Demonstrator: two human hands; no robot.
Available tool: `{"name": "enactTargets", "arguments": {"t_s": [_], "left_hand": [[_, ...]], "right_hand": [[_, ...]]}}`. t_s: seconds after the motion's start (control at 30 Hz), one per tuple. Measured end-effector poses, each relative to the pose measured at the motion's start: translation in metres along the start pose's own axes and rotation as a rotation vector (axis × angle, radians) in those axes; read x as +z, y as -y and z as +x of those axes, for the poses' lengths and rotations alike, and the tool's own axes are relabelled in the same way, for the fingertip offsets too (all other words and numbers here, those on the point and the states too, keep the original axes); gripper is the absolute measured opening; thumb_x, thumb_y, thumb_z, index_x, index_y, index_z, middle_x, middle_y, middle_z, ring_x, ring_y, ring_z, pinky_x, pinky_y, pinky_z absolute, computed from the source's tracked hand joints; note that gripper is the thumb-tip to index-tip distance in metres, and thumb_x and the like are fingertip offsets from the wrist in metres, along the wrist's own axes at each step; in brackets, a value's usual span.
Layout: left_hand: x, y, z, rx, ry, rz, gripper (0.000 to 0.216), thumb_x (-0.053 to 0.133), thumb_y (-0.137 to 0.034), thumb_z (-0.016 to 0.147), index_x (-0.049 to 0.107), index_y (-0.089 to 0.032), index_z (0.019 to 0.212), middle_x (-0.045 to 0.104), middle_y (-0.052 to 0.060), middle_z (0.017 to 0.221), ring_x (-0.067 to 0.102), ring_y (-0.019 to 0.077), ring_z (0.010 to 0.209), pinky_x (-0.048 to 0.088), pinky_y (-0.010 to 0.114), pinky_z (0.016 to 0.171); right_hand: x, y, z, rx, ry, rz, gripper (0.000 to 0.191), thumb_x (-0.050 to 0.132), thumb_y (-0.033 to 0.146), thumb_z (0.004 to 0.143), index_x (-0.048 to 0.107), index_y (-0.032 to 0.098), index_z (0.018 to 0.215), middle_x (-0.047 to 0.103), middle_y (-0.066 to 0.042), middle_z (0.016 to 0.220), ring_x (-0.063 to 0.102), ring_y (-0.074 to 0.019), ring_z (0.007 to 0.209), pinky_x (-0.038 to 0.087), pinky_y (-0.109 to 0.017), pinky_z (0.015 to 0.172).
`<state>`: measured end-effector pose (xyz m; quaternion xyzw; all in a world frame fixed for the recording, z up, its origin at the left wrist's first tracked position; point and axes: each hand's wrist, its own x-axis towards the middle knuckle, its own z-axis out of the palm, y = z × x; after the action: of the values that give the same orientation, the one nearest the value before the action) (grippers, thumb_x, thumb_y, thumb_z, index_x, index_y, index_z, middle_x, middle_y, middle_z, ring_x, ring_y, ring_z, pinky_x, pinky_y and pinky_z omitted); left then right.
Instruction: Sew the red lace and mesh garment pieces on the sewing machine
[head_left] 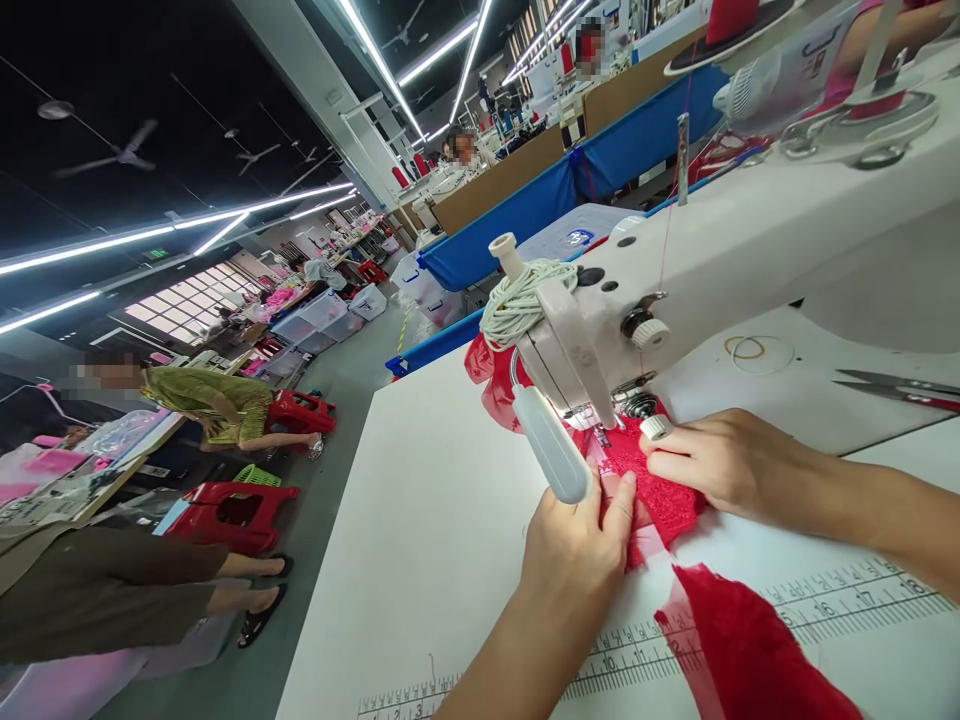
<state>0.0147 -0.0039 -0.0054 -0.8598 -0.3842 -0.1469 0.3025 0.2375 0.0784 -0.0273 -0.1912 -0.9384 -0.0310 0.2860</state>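
Red lace fabric with a sheer pinkish edge lies under the needle area of a white sewing machine. My left hand holds the fabric just in front of the presser foot, thumb and forefinger on it. To the right, my right hand is closed over the lace. Its fingertips overlap a white tension knob in the view; whether they pinch the knob or the fabric I cannot tell. A red fabric tail trails toward me across the table.
Scissors lie at the right. A grey lamp hangs by the needle, partly over my left hand. A printed ruler runs along the white table. Red stools and other people are at the left.
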Motion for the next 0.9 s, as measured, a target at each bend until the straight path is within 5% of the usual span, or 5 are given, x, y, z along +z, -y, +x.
{"name": "enactTargets", "arguments": {"t_s": [0.47,0.63,0.73,0.9], "left_hand": [[0.001,0.003,-0.002,-0.047,0.065,-0.009,0.044,0.057,0.001,0.083,0.071,-0.012,0.123,0.076,0.015,0.104,0.062,0.021,0.071,0.051,0.031,0.057],[-0.005,0.004,0.002,-0.114,0.14,-0.155,0.044,0.065,-0.028,0.086,0.07,-0.012,0.126,0.074,0.018,0.112,0.062,0.0241,0.078,0.054,0.037,0.063],[-0.006,0.002,0.002,-0.139,0.137,-0.18,0.049,0.064,-0.042,0.088,0.07,-0.013,0.127,0.074,0.017,0.113,0.063,0.0246,0.079,0.055,0.038,0.064],[-0.005,-0.005,0.0,-0.176,0.081,-0.144,0.034,0.064,-0.027,0.088,0.072,-0.014,0.119,0.075,0.014,0.108,0.066,0.0239,0.078,0.05,0.031,0.05]], "right_hand": [[-0.003,0.0,0.006,0.059,-0.027,-0.098,0.029,0.038,-0.006,0.075,0.039,0.022,0.068,0.039,0.002,0.064,0.027,-0.0128,0.05,0.017,-0.03,0.047],[-0.003,0.0,0.005,0.123,-0.002,-0.103,0.027,0.039,-0.004,0.069,0.041,0.022,0.07,0.038,0.002,0.067,0.026,-0.0135,0.05,0.015,-0.029,0.047],[-0.005,0.001,0.005,0.162,0.035,-0.074,0.026,0.043,-0.002,0.064,0.043,0.023,0.072,0.043,0.001,0.069,0.032,-0.0138,0.049,0.016,-0.029,0.047],[-0.01,0.011,0.0,0.196,0.055,0.005,0.018,0.055,0.012,0.075,0.053,0.023,0.087,0.059,0.0,0.081,0.043,-0.0144,0.051,0.021,-0.029,0.049]]}}
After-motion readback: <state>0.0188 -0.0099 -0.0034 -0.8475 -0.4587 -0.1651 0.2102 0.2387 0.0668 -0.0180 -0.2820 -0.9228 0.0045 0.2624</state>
